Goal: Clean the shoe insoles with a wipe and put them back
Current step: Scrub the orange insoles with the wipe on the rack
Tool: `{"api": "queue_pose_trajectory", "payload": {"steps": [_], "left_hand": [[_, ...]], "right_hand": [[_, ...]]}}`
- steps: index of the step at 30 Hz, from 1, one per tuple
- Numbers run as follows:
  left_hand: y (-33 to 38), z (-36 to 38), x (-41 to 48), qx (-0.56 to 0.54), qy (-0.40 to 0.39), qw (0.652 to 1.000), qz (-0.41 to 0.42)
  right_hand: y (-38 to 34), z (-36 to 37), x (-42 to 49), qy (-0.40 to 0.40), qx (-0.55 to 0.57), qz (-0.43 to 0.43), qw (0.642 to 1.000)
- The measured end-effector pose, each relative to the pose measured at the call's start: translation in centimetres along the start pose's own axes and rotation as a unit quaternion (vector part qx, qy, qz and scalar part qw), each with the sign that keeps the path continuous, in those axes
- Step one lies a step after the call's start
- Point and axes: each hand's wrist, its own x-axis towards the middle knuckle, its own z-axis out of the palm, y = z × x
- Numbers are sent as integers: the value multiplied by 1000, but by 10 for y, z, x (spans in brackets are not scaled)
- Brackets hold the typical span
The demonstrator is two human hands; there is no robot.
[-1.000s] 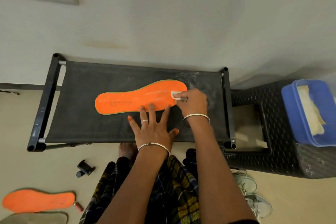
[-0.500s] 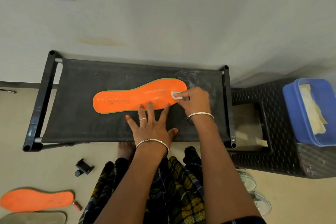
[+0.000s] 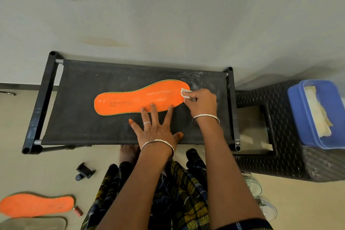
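Noted flat orange shoe insole with green edge [image 3: 138, 99] lying lengthwise on the taut fabric top of a black-framed rack [image 3: 74, 117], toe end toward 3 o'clock, heel toward 9 o'clock, printed lettering near the heel. Recorded small folded white wipe [image 3: 184, 92] pressed on the toe end, pinched in the curled fingers of the right hand [image 3: 202, 101], bangle at wrist. Recorded left hand [image 3: 156, 127] at 6 o'clock of the insole, flat, fingers straight and spread, three fingertips resting on the insole's near edge, palm on the fabric. Noted pale dusty smears on the fabric at 2 o'clock of the insole. Found black woven-pattern stool [image 3: 280, 164] just beside the rack at 3 o'clock, carrying a blue plastic tub [image 3: 298, 110] with pale crumpled sheets inside. Found on the beige floor at 7 o'clock of the rack a second orange insole [image 3: 35, 204], just beside a grey sole-shaped piece [image 3: 33, 223] cut by the frame edge, with a small red cylinder [image 3: 78, 211] by the toe and a small black clip-like item [image 3: 85, 171] nearer the rack. Found pale shoes [image 3: 261, 198] at 5 o'clock.
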Motion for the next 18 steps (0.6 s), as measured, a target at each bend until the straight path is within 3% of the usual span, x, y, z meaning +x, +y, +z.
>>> {"api": "queue_pose_trajectory", "payload": {"steps": [3,4,9,10,15,18], "left_hand": [[1,0,1,-1,-6,1000,-3],[2,1,1,-2,-6,1000,-3],[-1,1,1,3,7,1000,1],[-2,1,2,5,9,1000,2],[-2,-1,3,8,8,1000,-1],[-1,-1,2,3,13,1000,3]], "right_hand": [[-1,-2,-2,-116,15,-22,993],[-2,-2,-4,-120,21,-29,992],[-2,-2,2,41,-3,-1,999],[-1,-2,4,40,-15,-7,999],[-5,-3,0,-110,-11,-61,992],[-3,-4,4,-6,-9,-21,1000]]}}
